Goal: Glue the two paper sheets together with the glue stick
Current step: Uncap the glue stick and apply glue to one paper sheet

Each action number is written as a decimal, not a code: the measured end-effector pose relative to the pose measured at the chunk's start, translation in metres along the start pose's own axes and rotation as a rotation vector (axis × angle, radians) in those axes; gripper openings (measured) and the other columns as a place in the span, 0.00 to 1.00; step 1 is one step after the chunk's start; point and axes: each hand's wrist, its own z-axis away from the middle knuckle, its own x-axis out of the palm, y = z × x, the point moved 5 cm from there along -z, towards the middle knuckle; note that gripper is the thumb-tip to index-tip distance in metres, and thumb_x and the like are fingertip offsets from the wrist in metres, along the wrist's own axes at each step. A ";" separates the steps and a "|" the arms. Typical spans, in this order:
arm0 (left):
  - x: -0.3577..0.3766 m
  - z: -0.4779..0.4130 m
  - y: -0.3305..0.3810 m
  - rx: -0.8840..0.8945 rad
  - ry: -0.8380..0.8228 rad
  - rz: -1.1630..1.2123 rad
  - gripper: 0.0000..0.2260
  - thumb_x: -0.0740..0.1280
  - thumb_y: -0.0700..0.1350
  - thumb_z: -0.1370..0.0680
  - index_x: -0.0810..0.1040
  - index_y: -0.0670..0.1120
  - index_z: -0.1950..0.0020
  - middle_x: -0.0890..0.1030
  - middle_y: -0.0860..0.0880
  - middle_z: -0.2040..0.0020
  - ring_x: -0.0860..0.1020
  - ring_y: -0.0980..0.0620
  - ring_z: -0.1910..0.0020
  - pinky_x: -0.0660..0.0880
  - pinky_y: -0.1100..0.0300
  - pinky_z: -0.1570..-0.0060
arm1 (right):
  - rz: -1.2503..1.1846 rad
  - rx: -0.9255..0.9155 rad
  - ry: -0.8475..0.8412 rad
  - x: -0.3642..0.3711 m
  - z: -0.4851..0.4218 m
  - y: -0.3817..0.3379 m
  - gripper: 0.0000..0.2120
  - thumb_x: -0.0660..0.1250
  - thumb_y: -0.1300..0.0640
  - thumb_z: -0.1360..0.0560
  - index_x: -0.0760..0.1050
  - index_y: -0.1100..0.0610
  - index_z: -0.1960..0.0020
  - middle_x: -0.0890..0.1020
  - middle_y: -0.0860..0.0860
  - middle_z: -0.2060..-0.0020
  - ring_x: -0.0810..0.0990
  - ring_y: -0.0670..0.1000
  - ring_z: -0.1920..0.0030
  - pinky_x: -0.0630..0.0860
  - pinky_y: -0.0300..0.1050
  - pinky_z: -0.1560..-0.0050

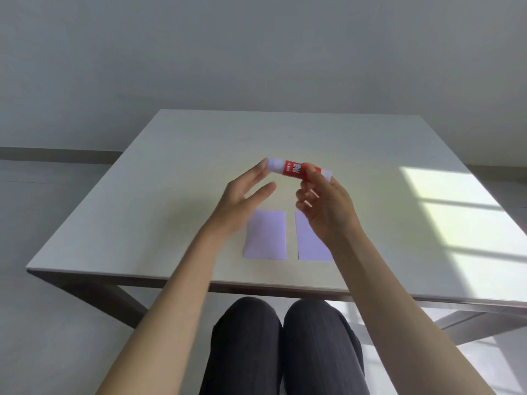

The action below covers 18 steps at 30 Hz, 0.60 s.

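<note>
A red glue stick (293, 168) with a white cap at its left end is held level in the air above the table. My right hand (325, 206) grips its red body near the right end. My left hand (245, 201) has its fingers spread, and the fingertips touch the white cap. Two small pale lilac paper sheets lie flat side by side near the front of the table: the left sheet (266, 235) is fully visible, the right sheet (309, 243) is partly covered by my right wrist.
The white table (171, 201) has its front edge just above my knees in dark trousers (282, 346). A bright patch of sunlight (462, 223) falls on the table's right side. Grey floor and a plain wall surround it.
</note>
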 end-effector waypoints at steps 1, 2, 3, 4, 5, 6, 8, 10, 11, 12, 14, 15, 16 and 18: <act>-0.012 0.005 -0.007 -0.051 -0.049 -0.106 0.23 0.66 0.43 0.23 0.67 0.53 0.29 0.72 0.58 0.32 0.69 0.71 0.36 0.66 0.77 0.41 | -0.017 -0.009 0.040 -0.007 -0.002 -0.004 0.05 0.66 0.58 0.24 0.77 0.55 0.59 0.73 0.46 0.76 0.72 0.45 0.76 0.70 0.36 0.75; -0.024 0.010 -0.015 -0.117 -0.108 -0.220 0.26 0.67 0.43 0.24 0.64 0.50 0.27 0.71 0.58 0.31 0.67 0.69 0.34 0.65 0.75 0.37 | -0.016 -0.008 0.077 -0.014 -0.004 -0.007 0.07 0.66 0.57 0.25 0.77 0.54 0.61 0.73 0.47 0.76 0.71 0.46 0.76 0.69 0.36 0.75; -0.033 0.017 -0.023 -0.183 -0.167 -0.331 0.27 0.67 0.43 0.24 0.62 0.49 0.26 0.70 0.56 0.29 0.65 0.66 0.31 0.62 0.70 0.33 | 0.020 0.001 0.114 -0.020 -0.005 -0.007 0.08 0.67 0.56 0.25 0.76 0.54 0.63 0.73 0.48 0.74 0.71 0.46 0.75 0.70 0.36 0.75; -0.038 0.023 -0.030 -0.232 -0.221 -0.426 0.29 0.68 0.44 0.25 0.61 0.48 0.26 0.68 0.55 0.28 0.64 0.64 0.29 0.60 0.66 0.30 | 0.101 0.016 0.146 -0.025 -0.006 -0.005 0.08 0.66 0.54 0.25 0.75 0.54 0.63 0.74 0.49 0.72 0.72 0.47 0.75 0.71 0.36 0.75; -0.040 0.028 -0.036 -0.256 -0.265 -0.505 0.31 0.69 0.45 0.25 0.60 0.48 0.25 0.65 0.54 0.26 0.62 0.62 0.28 0.57 0.65 0.29 | 0.216 0.029 0.163 -0.028 -0.006 -0.001 0.09 0.66 0.54 0.25 0.74 0.55 0.62 0.76 0.52 0.70 0.72 0.48 0.76 0.71 0.38 0.74; -0.039 0.031 -0.042 -0.261 -0.299 -0.575 0.34 0.70 0.47 0.26 0.58 0.49 0.24 0.62 0.53 0.24 0.59 0.61 0.27 0.54 0.62 0.28 | 0.334 0.034 0.164 -0.027 -0.006 0.004 0.08 0.65 0.54 0.25 0.73 0.57 0.61 0.77 0.55 0.68 0.72 0.49 0.76 0.72 0.39 0.74; -0.032 0.033 -0.050 -0.250 -0.340 -0.715 0.38 0.71 0.53 0.28 0.53 0.55 0.24 0.56 0.54 0.22 0.51 0.57 0.23 0.47 0.53 0.24 | 0.503 -0.005 0.138 -0.019 -0.006 0.017 0.08 0.63 0.57 0.24 0.72 0.60 0.58 0.79 0.60 0.65 0.75 0.50 0.77 0.74 0.41 0.75; -0.024 0.032 -0.055 -0.226 -0.371 -0.824 0.42 0.70 0.56 0.29 0.49 0.56 0.23 0.52 0.55 0.21 0.45 0.56 0.23 0.39 0.48 0.24 | 0.636 -0.096 0.112 -0.008 -0.005 0.024 0.08 0.63 0.58 0.25 0.72 0.63 0.57 0.80 0.61 0.64 0.78 0.52 0.75 0.76 0.44 0.73; -0.021 0.031 -0.057 -0.220 -0.374 -0.844 0.43 0.70 0.57 0.30 0.46 0.55 0.23 0.51 0.55 0.21 0.44 0.56 0.23 0.37 0.48 0.25 | 0.706 -0.143 0.100 -0.003 -0.006 0.027 0.08 0.62 0.59 0.25 0.73 0.64 0.57 0.81 0.60 0.64 0.79 0.52 0.74 0.78 0.45 0.71; -0.020 0.030 -0.058 -0.227 -0.367 -0.833 0.45 0.70 0.57 0.30 0.43 0.53 0.23 0.52 0.57 0.22 0.43 0.55 0.23 0.36 0.50 0.25 | 0.770 -0.186 0.077 0.002 -0.005 0.028 0.07 0.62 0.59 0.26 0.73 0.64 0.56 0.82 0.60 0.65 0.79 0.52 0.73 0.79 0.46 0.69; -0.019 0.029 -0.061 -0.245 -0.346 -0.772 0.50 0.70 0.58 0.30 0.35 0.51 0.24 0.55 0.61 0.23 0.43 0.54 0.23 0.35 0.52 0.26 | 0.915 -0.266 0.009 0.009 -0.006 0.030 0.05 0.63 0.60 0.26 0.73 0.62 0.56 0.83 0.61 0.65 0.81 0.55 0.70 0.79 0.48 0.65; -0.020 0.029 -0.063 -0.249 -0.340 -0.756 0.52 0.71 0.59 0.31 0.32 0.51 0.25 0.55 0.63 0.24 0.43 0.53 0.23 0.35 0.51 0.26 | 1.005 -0.299 -0.026 0.011 -0.005 0.032 0.04 0.63 0.60 0.26 0.73 0.61 0.55 0.82 0.61 0.65 0.81 0.57 0.68 0.78 0.49 0.63; -0.021 0.029 -0.065 -0.262 -0.333 -0.750 0.54 0.71 0.60 0.32 0.30 0.51 0.26 0.55 0.66 0.24 0.41 0.51 0.23 0.36 0.49 0.25 | 1.092 -0.330 -0.058 0.013 -0.004 0.034 0.03 0.64 0.60 0.26 0.73 0.60 0.54 0.82 0.61 0.64 0.82 0.58 0.66 0.77 0.49 0.62; -0.023 0.030 -0.067 -0.297 -0.310 -0.735 0.56 0.71 0.62 0.34 0.28 0.54 0.27 0.52 0.75 0.29 0.38 0.46 0.23 0.37 0.47 0.25 | 1.211 -0.395 -0.120 0.017 0.002 0.040 0.04 0.65 0.62 0.28 0.74 0.59 0.53 0.82 0.58 0.64 0.80 0.56 0.65 0.76 0.49 0.60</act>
